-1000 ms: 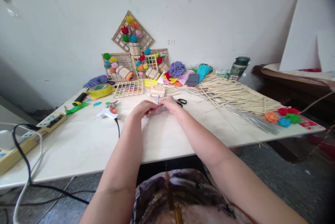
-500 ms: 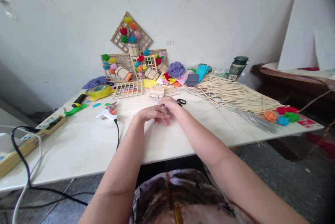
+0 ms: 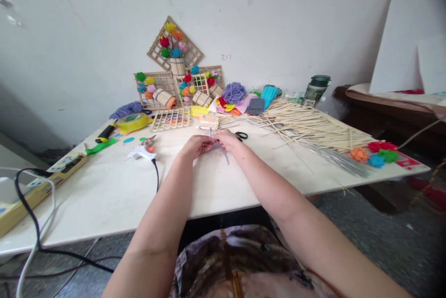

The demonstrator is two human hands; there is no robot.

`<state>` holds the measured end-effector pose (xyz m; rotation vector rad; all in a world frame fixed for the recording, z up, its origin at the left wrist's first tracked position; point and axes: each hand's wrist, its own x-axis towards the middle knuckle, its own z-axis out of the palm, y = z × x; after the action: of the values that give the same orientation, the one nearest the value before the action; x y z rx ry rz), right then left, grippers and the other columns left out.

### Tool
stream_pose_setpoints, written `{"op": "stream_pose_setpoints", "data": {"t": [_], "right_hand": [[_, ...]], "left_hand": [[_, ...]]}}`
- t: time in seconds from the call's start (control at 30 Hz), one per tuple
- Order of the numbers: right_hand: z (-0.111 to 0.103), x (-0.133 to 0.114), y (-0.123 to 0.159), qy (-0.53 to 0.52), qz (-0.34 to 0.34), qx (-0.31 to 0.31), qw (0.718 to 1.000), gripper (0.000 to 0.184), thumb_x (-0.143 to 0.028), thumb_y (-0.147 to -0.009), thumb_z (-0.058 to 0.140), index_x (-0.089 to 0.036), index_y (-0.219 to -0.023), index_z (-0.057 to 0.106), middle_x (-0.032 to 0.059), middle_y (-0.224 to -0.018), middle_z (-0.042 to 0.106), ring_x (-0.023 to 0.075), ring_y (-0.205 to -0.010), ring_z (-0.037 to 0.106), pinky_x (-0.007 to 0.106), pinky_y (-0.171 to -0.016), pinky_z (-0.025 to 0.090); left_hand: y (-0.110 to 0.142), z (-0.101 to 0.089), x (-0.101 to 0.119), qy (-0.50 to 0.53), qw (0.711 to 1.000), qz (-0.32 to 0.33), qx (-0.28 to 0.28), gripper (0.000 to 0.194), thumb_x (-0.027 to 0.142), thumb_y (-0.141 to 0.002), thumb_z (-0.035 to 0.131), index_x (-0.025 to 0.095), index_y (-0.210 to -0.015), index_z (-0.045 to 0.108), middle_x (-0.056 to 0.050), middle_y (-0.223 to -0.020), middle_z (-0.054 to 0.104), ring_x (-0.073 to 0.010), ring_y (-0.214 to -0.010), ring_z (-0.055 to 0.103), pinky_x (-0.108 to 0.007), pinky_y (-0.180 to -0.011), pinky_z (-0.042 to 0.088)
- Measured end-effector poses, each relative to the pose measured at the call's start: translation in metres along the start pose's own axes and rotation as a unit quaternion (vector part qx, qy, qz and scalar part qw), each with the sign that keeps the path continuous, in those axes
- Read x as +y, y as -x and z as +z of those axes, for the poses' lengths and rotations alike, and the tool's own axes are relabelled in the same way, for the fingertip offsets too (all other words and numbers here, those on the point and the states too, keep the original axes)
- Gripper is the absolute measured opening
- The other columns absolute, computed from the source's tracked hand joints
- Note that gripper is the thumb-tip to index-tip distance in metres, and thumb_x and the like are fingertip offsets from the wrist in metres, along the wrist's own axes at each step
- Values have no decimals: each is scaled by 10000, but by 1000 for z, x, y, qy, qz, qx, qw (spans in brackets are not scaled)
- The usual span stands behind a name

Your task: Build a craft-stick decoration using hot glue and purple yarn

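Observation:
My right hand (image 3: 225,138) is closed in a pinch on a length of purple yarn (image 3: 226,154), whose loose end hangs down toward the table. Close beside it, my left hand (image 3: 199,144) has curled fingers that meet the yarn near the right fingertips; exactly what they pinch is too small to make out. Just beyond both hands lies a small pale bundle of short sticks (image 3: 209,122). Black-handled scissors (image 3: 241,136) rest past my right hand, partly covered by it.
To the left lie a white glue gun (image 3: 142,151) with its cord, yellow tape (image 3: 132,122), a cutter (image 3: 105,133) and a power strip (image 3: 66,168). Stick lattices with paper flowers (image 3: 155,89) lean on the wall. Wooden sticks (image 3: 313,123) and wires (image 3: 334,161) spread across the right.
My left hand has drawn back and up from the yarn's lower end, leaving that end hanging free. My right hand stays nearly in place.

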<state>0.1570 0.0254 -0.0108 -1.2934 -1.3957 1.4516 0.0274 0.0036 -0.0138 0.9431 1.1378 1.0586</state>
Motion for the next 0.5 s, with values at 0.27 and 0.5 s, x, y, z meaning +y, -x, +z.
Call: {"op": "stream_pose_setpoints", "data": {"t": [0.27,0.5], "right_hand": [[0,1,1,-11,2,-6,1000,59,-137,-750,559,-120,-711,601,-47,-416,494,48,-345,318,191,-368,167],[0,-1,2,21,-15,4,1000,90,-157,-738,584,-120,-657,594,-50,-429,486,38,-332,272,206,-351,140]], "left_hand": [[1,4,0,-27,999,-15,-22,134,-34,-657,563,87,-690,611,-19,-532,576,-58,-378,480,-168,-412,412],[-2,2,3,-10,999,-45,-10,111,73,-711,561,76,-613,612,-9,-456,477,-42,-353,394,-153,-352,316]]}}
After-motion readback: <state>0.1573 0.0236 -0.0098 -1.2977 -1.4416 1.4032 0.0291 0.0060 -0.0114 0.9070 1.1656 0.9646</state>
